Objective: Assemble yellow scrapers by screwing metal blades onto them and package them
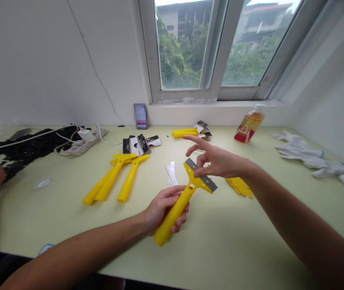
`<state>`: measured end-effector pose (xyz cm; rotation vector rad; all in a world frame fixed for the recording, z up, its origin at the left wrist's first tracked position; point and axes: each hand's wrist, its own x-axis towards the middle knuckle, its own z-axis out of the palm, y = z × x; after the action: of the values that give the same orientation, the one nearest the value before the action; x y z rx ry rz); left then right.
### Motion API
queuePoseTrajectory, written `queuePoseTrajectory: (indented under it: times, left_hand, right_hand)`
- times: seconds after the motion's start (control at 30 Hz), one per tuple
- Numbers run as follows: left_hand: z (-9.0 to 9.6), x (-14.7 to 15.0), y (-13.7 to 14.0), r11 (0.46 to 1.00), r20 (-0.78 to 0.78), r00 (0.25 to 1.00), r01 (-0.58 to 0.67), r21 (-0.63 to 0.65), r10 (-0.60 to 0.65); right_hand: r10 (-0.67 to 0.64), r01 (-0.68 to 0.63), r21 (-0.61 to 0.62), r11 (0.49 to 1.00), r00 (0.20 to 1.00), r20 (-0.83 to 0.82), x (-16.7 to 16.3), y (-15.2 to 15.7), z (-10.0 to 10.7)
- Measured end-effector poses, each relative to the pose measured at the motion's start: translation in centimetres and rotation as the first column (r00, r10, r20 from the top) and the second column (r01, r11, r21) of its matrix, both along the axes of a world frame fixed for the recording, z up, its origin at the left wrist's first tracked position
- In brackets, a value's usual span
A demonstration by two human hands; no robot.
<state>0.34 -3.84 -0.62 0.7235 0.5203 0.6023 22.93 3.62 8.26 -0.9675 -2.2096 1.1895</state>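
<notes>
Left hand (162,206) grips yellow scraper (192,180) by its handle (173,213). Right hand (213,159), farther right, rests thumb on grey blade (202,178); cannot tell whether pinched.

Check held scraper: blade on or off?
On: the grey blade sits against the wide end of the scraper, right hand touching it. Cannot tell whether it's fastened.
</notes>
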Motion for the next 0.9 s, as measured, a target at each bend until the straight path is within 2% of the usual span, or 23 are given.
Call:
queuePoseTrajectory:
  times: [0.13,0.4,0.9]
  left_hand:
    - [0.2,-0.2,-0.3,1.000,-0.017,1.000,-0.006,-0.018,0.005]
    - [0.2,-0.2,-0.2,1.000,-0.025,1.000,-0.016,-0.002,0.016]
    - [0.0,0.0,-0.3,0.999,-0.027,0.999,-0.044,-0.032,0.043]
  right_hand:
    - [0.003,-0.003,-0.008,1.000,0.999,0.054,-0.1,-0.3,0.2]
    - [-0.006,0.005,0.014,1.000,0.999,0.037,-0.2,-0.4,0.0]
    - [0.046,-0.045,-0.027,0.999,0.998,0.043,-0.2,0.2,-1.5]
